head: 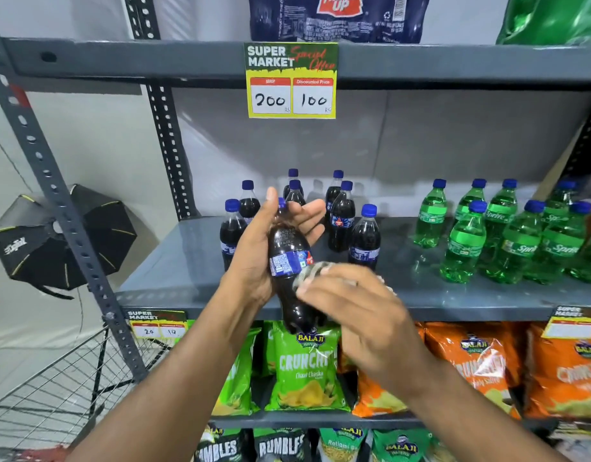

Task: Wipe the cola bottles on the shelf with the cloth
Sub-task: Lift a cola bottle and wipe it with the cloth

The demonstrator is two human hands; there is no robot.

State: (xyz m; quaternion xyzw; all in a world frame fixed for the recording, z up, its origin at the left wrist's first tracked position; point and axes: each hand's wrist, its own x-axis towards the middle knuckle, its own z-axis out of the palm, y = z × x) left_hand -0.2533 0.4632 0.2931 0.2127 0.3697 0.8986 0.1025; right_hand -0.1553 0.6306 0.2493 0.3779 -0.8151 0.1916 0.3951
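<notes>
Fingers [307,218] of left hand [264,248] grip cola bottle [287,261]; right hand [351,305] presses cloth [309,273] against it.

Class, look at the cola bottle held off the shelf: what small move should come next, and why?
Probably turn the cola bottle in the left hand. The right hand presses the cloth only against its right side near the label, so the other faces likely remain unwiped.

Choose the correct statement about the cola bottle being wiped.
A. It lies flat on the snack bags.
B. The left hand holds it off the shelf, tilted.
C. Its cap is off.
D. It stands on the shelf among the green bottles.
B: the left hand grips the cola bottle tilted, in front of the shelf, while the right hand presses the cloth against it.
</notes>
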